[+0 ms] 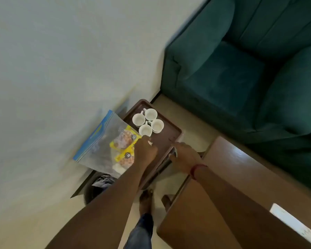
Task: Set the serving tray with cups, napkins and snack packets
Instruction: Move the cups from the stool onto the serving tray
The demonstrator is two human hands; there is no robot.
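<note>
A brown serving tray (166,141) is off the table, above the floor. Several white cups (145,130) stand clustered at its far end. My right hand (184,155) is closed on the tray's near right rim. My left hand (145,152) is closed at the tray's left side on a clear zip bag (99,146) with a blue top strip. The bag hangs out to the left of the tray and holds yellow snack packets (125,139). I cannot tell whether the left hand also grips the tray's rim. No napkins are visible.
A green sofa (241,78) fills the upper right. A wooden table (223,186) lies under my right forearm, with a white patch (294,223) on its near corner. A white wall (43,69) is at left, with a dark round bin (92,192) at its base. My foot (145,200) is on the pale floor.
</note>
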